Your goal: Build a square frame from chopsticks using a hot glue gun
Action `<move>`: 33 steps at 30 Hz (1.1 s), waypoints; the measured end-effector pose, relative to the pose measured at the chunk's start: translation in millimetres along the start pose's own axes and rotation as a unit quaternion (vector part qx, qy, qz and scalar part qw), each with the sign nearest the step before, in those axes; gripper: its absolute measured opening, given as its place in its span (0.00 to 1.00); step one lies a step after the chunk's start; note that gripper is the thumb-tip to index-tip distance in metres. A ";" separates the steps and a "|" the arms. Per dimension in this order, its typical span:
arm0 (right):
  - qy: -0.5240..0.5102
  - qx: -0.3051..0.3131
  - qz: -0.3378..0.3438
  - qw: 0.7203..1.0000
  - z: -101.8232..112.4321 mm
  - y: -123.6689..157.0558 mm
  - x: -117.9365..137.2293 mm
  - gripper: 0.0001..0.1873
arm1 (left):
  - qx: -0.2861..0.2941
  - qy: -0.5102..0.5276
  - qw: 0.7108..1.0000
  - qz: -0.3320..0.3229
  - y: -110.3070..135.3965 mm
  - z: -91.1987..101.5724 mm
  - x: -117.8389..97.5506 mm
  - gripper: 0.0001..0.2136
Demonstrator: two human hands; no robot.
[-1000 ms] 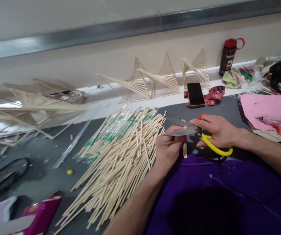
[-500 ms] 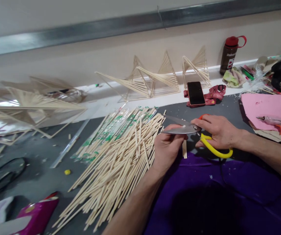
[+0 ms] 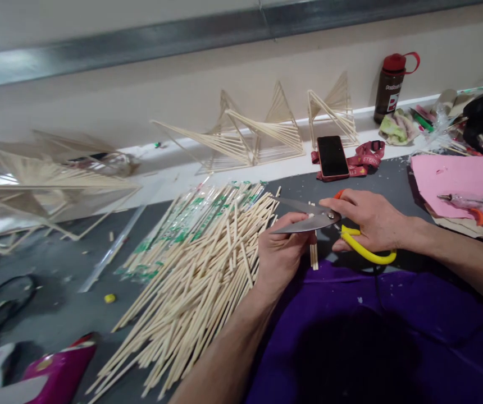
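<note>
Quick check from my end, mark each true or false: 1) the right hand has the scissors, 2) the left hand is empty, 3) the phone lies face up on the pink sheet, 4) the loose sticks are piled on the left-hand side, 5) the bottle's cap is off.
1) True. The right hand grips the yellow-handled scissors.
2) False. The left hand holds short wooden sticks between the scissor blades.
3) False. The phone lies on a red lanyard near the wall; the pink sheet is further right.
4) True. The stick pile lies beside the left hand, on that side of the grey table.
5) False. The brown bottle has its red cap on.
</note>
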State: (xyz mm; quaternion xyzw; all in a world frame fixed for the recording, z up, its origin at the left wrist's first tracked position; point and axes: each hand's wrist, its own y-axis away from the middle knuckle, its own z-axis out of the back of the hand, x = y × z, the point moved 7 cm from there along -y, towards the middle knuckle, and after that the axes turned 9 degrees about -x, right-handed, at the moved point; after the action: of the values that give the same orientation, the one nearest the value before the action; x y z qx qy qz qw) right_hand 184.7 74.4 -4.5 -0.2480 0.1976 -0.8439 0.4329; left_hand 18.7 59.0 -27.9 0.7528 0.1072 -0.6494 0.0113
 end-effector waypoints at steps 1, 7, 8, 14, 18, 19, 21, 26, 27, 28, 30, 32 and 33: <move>-0.007 0.002 -0.002 1.000 -0.1 0.1 -0.2 0.41 | 0.005 0.000 1.000 0.005 0.1 -0.5 0.7 0.17; -0.044 0.010 -0.006 0.999 -2.1 1.7 -0.8 0.38 | 0.021 0.004 1.000 0.006 2.1 -4.5 -3.5 0.17; -0.049 0.011 -0.005 0.999 -2.4 1.8 -0.5 0.37 | 0.020 0.009 1.000 0.010 2.9 -5.4 -4.9 0.18; -0.064 0.019 -0.011 0.998 -3.2 1.4 0.9 0.36 | 0.006 0.000 1.000 0.029 7.1 -7.7 -7.8 0.16; -0.053 0.028 -0.019 0.998 -3.7 1.6 0.9 0.36 | 0.001 -0.010 0.999 0.039 7.0 -6.6 -4.6 0.18; -0.046 0.032 -0.022 0.998 -3.9 1.5 0.8 0.36 | 0.000 -0.014 0.999 0.037 6.5 -6.2 -4.2 0.18; -0.029 0.040 -0.027 0.998 -4.2 1.2 1.1 0.35 | 0.000 -0.020 0.999 0.032 5.1 -5.5 -3.8 0.19; 0.010 0.058 -0.041 0.997 -4.3 -0.2 1.9 0.34 | 0.014 -0.016 0.999 0.027 0.3 -5.0 -2.5 0.18; 0.016 0.059 -0.044 0.997 -4.1 -0.3 1.7 0.35 | 0.011 -0.014 0.999 0.027 -0.6 -4.3 -2.3 0.18; 0.019 0.060 -0.047 0.997 -3.9 -0.3 1.7 0.35 | 0.006 -0.013 0.999 0.029 -1.2 -3.5 -1.9 0.17; 0.020 0.062 -0.050 0.997 -4.0 -0.1 1.7 0.35 | -0.009 -0.008 0.999 0.030 -1.8 -1.7 -1.6 0.17; 0.016 0.066 -0.049 0.996 -4.6 0.3 2.1 0.36 | -0.020 -0.005 0.999 0.029 -1.3 -0.9 -1.7 0.17; 0.014 0.067 -0.047 0.997 -4.8 0.3 2.4 0.36 | -0.024 -0.004 0.999 0.027 -0.7 -0.8 -2.0 0.17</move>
State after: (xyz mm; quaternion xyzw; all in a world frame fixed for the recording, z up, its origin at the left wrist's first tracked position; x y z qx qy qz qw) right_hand 180.9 72.8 -7.8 -0.2161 0.1351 -0.8777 0.4058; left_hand 19.0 59.5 -25.7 0.7526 0.1024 -0.6488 0.0469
